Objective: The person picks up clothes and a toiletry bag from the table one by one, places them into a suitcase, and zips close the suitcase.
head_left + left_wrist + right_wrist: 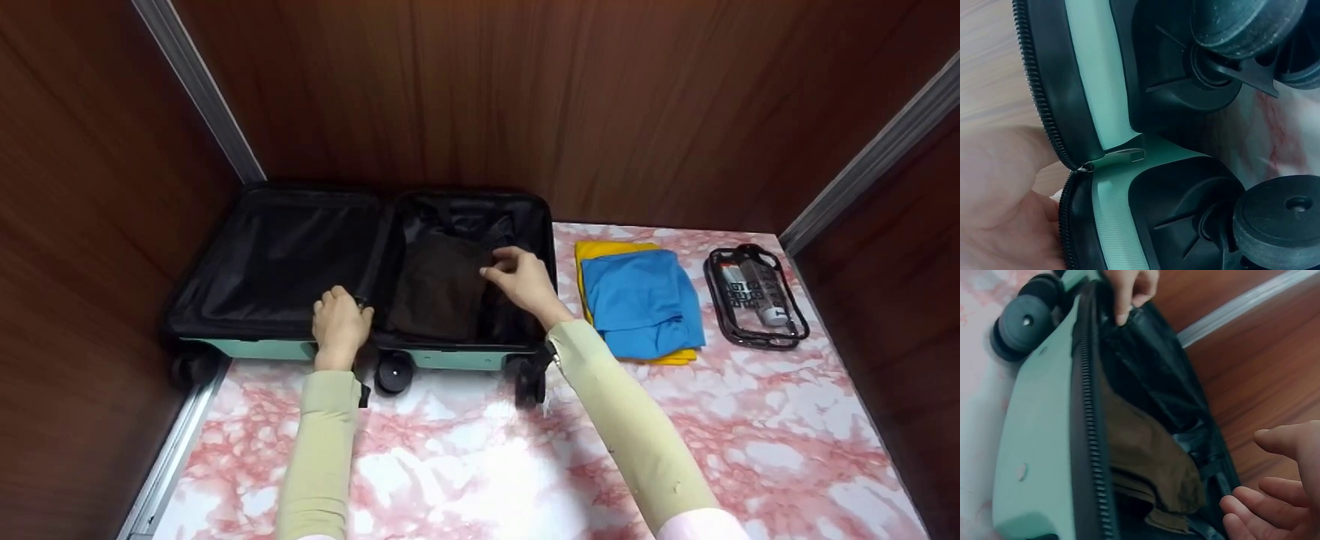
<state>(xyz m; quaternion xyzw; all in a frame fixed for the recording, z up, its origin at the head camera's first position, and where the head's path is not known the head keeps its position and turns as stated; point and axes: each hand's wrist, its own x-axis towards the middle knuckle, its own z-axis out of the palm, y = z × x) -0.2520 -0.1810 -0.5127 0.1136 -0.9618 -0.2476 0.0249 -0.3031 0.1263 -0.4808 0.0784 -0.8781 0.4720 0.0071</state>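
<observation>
"Where is the brown cloth [439, 289]?"
"Folded inside the right half of the open suitcase [281, 259], lying on the dark lining. The right wrist view adds its layered edges, which the head view blurs into one dark patch."
"And the right hand [523, 283]?"
"Above that half, just beside the cloth. From the head it could pass for a pinch; its own wrist camera shows the fingers loose and apart, nothing between them."
"The left hand [341, 322]?"
"At the near rim, where the two halves meet, fingers bent over the edge. I can't tell whether it grips or merely rests there; its wrist view shows the palm beside the zipper [1033, 84], fingertips hidden."
"Anything else from down there?"
"The zipper teeth close up, and scuffed wheels [1278, 219]."
"What does only the head view catch?"
"To the right of the suitcase, a blue cloth [637, 300] on a yellow cloth [611, 247], then a clear pouch [742, 296] with a tube [772, 313] inside."
</observation>
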